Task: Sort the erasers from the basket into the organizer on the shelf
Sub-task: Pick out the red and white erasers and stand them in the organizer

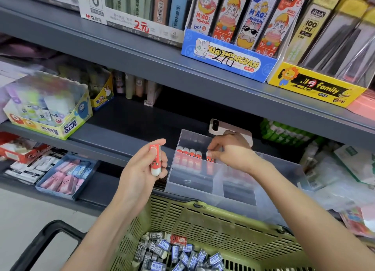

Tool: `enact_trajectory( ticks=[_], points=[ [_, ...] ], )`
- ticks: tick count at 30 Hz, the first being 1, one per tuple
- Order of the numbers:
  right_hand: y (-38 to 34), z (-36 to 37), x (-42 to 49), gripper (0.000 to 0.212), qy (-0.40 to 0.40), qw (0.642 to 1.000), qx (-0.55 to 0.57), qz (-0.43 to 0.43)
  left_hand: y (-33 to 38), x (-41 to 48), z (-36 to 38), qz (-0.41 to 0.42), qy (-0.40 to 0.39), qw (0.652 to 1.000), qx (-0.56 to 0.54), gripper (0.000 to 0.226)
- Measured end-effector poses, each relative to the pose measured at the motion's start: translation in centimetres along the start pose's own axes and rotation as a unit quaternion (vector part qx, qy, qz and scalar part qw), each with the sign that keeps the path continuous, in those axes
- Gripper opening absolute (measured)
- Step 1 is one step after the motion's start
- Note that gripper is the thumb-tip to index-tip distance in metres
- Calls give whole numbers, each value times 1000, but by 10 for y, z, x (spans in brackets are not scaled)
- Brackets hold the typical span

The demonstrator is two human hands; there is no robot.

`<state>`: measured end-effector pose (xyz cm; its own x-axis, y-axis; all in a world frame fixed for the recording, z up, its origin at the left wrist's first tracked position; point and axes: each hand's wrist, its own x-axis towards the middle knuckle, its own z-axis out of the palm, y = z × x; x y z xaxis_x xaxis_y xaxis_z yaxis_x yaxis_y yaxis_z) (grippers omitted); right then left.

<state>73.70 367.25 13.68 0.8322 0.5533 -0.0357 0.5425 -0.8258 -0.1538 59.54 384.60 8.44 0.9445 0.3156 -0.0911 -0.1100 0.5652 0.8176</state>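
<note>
Olive-green slotted plastic basket [203, 216], nearest you, is holding a heap of dark-sleeved erasers [178, 254] reading "2B", plus one red one. Your left hand [140, 169] is gripping a red-and-white cartoon eraser [155, 159] upright, apart from your right hand [231, 151], which is pinching another red eraser [210, 159] into the clear plastic organizer [239, 191] on the shelf, beside a standing row of four [188, 157]. Risk: nudging that row is likely toppling it; the organizer appears to be overhanging the shelf edge, so leaning on it could tip it. Legible: "POWER GLUE" on the yellow carton [70, 126], "MIAOMENGDAN" on the blue box [229, 62], "family" on the yellow box [316, 88].
</note>
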Motion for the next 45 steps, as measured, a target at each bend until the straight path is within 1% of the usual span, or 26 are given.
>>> enact_trajectory(
  ticks=[3, 5, 7, 9, 12, 14, 15, 16, 17, 18, 19, 20, 21, 23, 26, 27, 30, 31, 32, 34, 36, 38, 40, 42, 43, 45],
  points=[
    [0, -1, 3, 20, -16, 992, -123, -25, 1, 0, 1, 23, 0, 999, 28, 26],
    [-1, -3, 5, 28, -43, 980, -185, -49, 1, 0, 1, 36, 5, 998, 41, 32],
    [-1, -2, 5, 36, -73, 968, -229, -71, 1, 1, 0, 42, 10, 998, 44, 35],
    [-2, 0, 4, 41, -81, 961, -251, -83, 0, 2, -1, 42, 14, 998, 41, 34],
    [-1, 0, 2, 42, -54, 953, -287, -86, -1, 3, -4, 30, 20, 999, 32, 31],
    [-2, -2, -2, 41, -21, 944, -315, -94, 0, 3, -4, 22, 21, 999, 22, 36],
    [-4, -3, -4, 39, -1, 946, -308, -96, 0, 2, -4, 24, 19, 999, 21, 38],
    [-8, -4, -7, 37, 24, 957, -272, -96, 0, 2, -3, 28, 14, 999, 24, 39],
    [-13, -6, -9, 35, 49, 974, -202, -91, 0, 1, -2, 35, 6, 999, 33, 38],
    [-20, -8, -12, 33, 66, 989, -100, -85, -1, 1, 0, 42, -3, 998, 47, 37],
    [-29, -10, -15, 30, 69, 994, 24, -81, -1, 0, 0, 49, -10, 997, 64, 36],
    [-39, -11, -18, 26, 52, 985, 142, -84, -2, 0, 1, 55, -13, 995, 81, 35],
    [-48, -12, -21, 23, 24, 969, 225, -94, -2, 0, 1, 59, -13, 994, 93, 35],
    [-63, -13, -26, 21, -18, 945, 309, -105, -2, 0, 0, 61, -16, 994, 95, 31],
    [-70, -16, -29, 17, -28, 908, 409, -82, -2, 1, -2, 73, -24, 992, 100, 24],
    [-70, -17, -30, 16, -28, 903, 421, -79, -2, 0, -2, 77, -29, 991, 106, 26],
    [-71, -15, -34, 14, -44, 922, 375, -91, -4, 0, -1, 79, -52, 989, 111, 37],
    [-70, -14, -35, 16, -54, 919, 380, -84, -4, -1, -1, 72, -53, 991, 104, 42],
    [-69, -14, -36, 21, -67, 908, 408, -69, -6, 0, 0, 60, -47, 993, 93, 47],
    [-65, -14, -38, 31, -112, 866, 485, -37, -7, 1, 1, 46, -27, 997, 64, 55],
    [-64, -14, -41, 41, -163, 830, 532, -32, -8, 2, 3, 58, -14, 997, 57, 54],
    [-65, -9, -44, 48, -179, 830, 526, -46, -8, 1, 5, 81, -13, 994, 74, 43],
    [-64, -6, -45, 46, -165, 843, 508, -63, -9, 0, 6, 98, -12, 990, 102, 30],
    [-59, -7, -44, 35, -123, 853, 502, -71, -8, -1, 5, 116, 1, 983, 139, 28],
    [-54, -9, -42, 29, -82, 860, 499, -63, -9, -1, 4, 126, 10, 978, 165, 28],
    [-37, -11, -34, 22, 23, 886, 464, -13, -10, -1, 3, 142, 21, 966, 217, 19]
  ],
)
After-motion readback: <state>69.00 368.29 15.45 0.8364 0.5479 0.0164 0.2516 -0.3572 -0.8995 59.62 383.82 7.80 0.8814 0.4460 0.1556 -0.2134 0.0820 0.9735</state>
